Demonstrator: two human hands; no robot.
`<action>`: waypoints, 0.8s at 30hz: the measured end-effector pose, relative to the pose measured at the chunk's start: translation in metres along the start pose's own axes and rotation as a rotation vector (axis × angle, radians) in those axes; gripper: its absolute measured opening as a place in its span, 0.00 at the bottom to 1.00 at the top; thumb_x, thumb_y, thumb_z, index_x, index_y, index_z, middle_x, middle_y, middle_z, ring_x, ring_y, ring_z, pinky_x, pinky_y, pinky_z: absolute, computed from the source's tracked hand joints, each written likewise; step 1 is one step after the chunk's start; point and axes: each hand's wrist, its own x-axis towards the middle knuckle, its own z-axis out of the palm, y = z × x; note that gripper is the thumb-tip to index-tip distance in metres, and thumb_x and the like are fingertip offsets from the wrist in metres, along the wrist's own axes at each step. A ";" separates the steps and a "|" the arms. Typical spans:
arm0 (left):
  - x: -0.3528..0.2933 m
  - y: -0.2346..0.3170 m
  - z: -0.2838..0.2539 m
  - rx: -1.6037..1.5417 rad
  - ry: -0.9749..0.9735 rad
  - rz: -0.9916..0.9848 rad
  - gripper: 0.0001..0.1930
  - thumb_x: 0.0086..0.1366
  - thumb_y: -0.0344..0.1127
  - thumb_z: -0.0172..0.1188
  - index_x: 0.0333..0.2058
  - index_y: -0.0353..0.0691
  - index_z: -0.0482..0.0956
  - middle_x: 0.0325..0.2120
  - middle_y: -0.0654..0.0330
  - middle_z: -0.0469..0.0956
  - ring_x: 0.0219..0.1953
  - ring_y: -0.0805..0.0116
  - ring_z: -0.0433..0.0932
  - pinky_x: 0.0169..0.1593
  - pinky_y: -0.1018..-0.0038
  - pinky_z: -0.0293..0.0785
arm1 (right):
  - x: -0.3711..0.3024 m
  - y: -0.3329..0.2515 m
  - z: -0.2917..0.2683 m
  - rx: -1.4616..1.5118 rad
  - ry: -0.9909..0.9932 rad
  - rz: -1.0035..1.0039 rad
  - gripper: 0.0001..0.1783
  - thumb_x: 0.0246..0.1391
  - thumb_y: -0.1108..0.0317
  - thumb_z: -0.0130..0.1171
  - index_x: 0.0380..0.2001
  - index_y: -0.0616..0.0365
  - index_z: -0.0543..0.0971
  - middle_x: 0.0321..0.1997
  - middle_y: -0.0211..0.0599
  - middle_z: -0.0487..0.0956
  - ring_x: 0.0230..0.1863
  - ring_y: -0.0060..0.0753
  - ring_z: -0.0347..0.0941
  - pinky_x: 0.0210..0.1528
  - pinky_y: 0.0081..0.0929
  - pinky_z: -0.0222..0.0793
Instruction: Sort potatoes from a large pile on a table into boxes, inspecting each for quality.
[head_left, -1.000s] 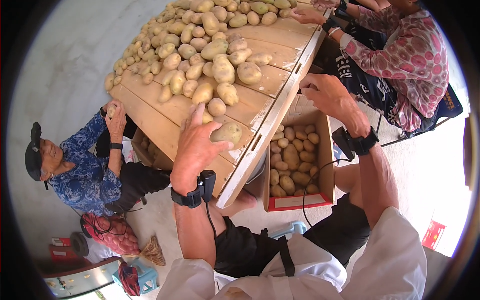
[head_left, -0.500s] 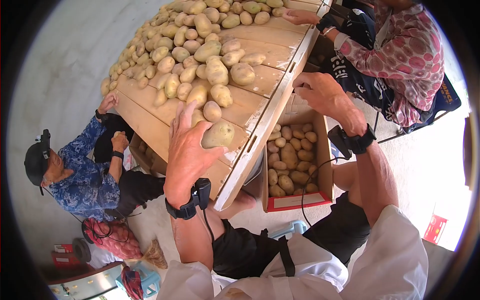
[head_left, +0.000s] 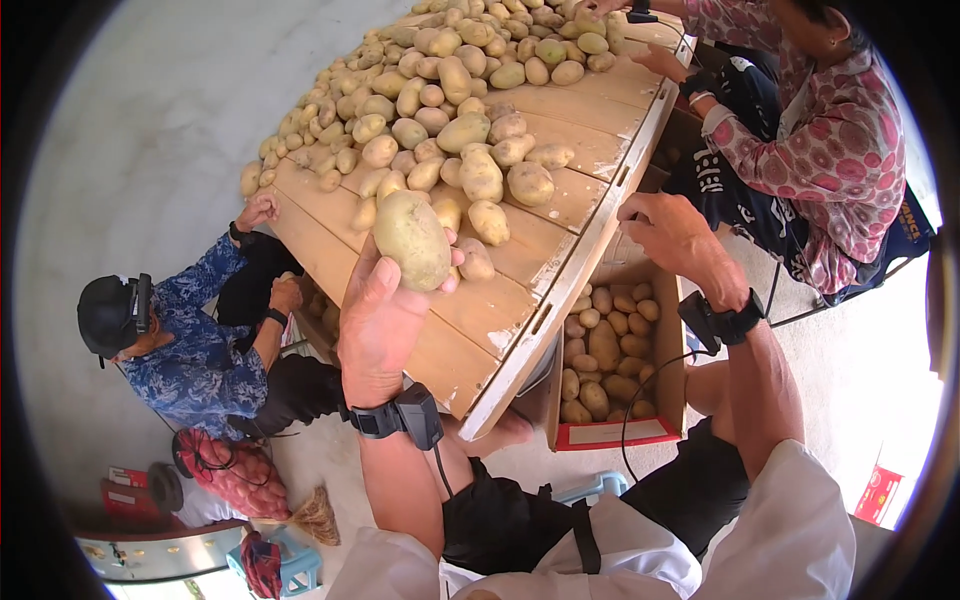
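My left hand (head_left: pixel 385 320) is raised palm-up over the near end of the wooden table, its fingers closed around a large pale yellow potato (head_left: pixel 411 240). Several loose potatoes (head_left: pixel 481 177) lie on the boards just beyond it. At the table's right edge is my right hand (head_left: pixel 675 235), its fingers curled in and no object visible in them. Below that hand, a cardboard box (head_left: pixel 674 345) with a red front flap holds several potatoes (head_left: pixel 603 345). Both my wrists carry black strapped devices, and a cable runs from the right one.
A heap of potatoes (head_left: pixel 400 90) covers the far part of the wooden table (head_left: pixel 330 240). One person in blue (head_left: pixel 215 350) sits at the left; another in a patterned pink shirt (head_left: pixel 820 140) sits at the right. A red mesh sack (head_left: pixel 240 475) and blue stool (head_left: pixel 295 565) stand lower left.
My left hand has turned palm-up and lifted the large potato off the tabletop. My right hand stays curled by the table edge. The whole view has shifted slightly.
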 end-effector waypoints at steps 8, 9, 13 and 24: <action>0.004 0.001 0.002 -0.463 0.073 -0.044 0.35 0.77 0.55 0.51 0.68 0.30 0.61 0.56 0.48 0.69 0.45 0.59 0.73 0.37 0.67 0.74 | -0.004 -0.004 0.000 0.029 -0.020 -0.009 0.17 0.61 0.62 0.57 0.47 0.57 0.86 0.42 0.57 0.85 0.47 0.59 0.83 0.54 0.44 0.77; 0.004 0.000 -0.001 -0.528 0.077 -0.050 0.34 0.78 0.56 0.50 0.67 0.30 0.62 0.53 0.49 0.69 0.42 0.61 0.73 0.34 0.69 0.73 | -0.004 -0.005 0.000 0.032 -0.022 -0.013 0.17 0.61 0.62 0.57 0.47 0.57 0.86 0.42 0.57 0.85 0.47 0.59 0.83 0.54 0.44 0.77; 0.006 -0.001 -0.005 -0.669 0.076 -0.094 0.33 0.78 0.56 0.49 0.65 0.31 0.64 0.48 0.52 0.69 0.39 0.63 0.73 0.31 0.70 0.71 | -0.004 -0.005 0.001 0.039 -0.024 -0.007 0.17 0.61 0.62 0.57 0.46 0.57 0.86 0.42 0.56 0.85 0.47 0.59 0.83 0.54 0.45 0.77; 0.004 -0.005 -0.002 -0.680 0.059 -0.083 0.32 0.79 0.57 0.49 0.65 0.33 0.64 0.46 0.53 0.70 0.39 0.63 0.72 0.33 0.70 0.69 | -0.005 -0.007 0.001 0.031 -0.039 -0.013 0.17 0.61 0.63 0.56 0.47 0.58 0.86 0.43 0.56 0.85 0.48 0.59 0.82 0.55 0.44 0.77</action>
